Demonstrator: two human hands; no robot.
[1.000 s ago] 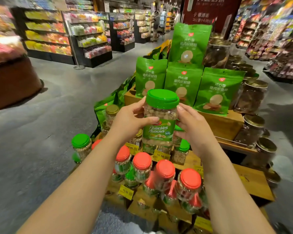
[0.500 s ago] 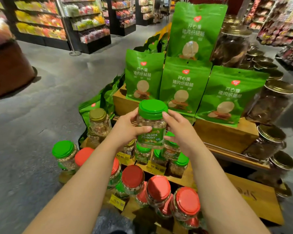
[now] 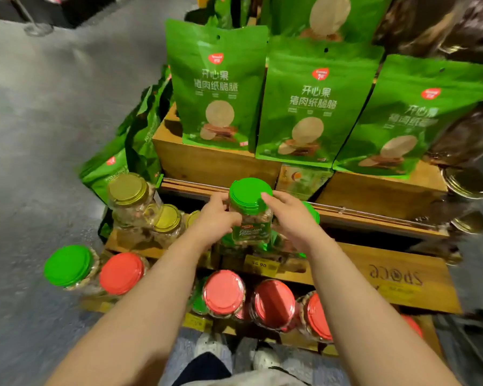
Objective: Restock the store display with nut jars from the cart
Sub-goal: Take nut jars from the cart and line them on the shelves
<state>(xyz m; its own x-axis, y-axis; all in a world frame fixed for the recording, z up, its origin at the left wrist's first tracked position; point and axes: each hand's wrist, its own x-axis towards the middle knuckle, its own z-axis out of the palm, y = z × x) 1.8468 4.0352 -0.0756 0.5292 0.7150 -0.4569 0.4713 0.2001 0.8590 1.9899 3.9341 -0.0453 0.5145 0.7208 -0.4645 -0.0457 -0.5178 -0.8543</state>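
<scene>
Both hands, the left hand (image 3: pixel 215 218) and right hand (image 3: pixel 292 218), grip a clear plastic pistachio jar (image 3: pixel 250 215) (green ribbed lid, label blurred) above the wooden display (image 3: pixel 374 271), below glossy green pouches (image 3: pixel 315 101) printed "开心果".

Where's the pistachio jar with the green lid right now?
Centre of the head view: the pistachio jar is held between the left hand and right hand, over the middle wooden shelf, just below the green snack bags.
</scene>
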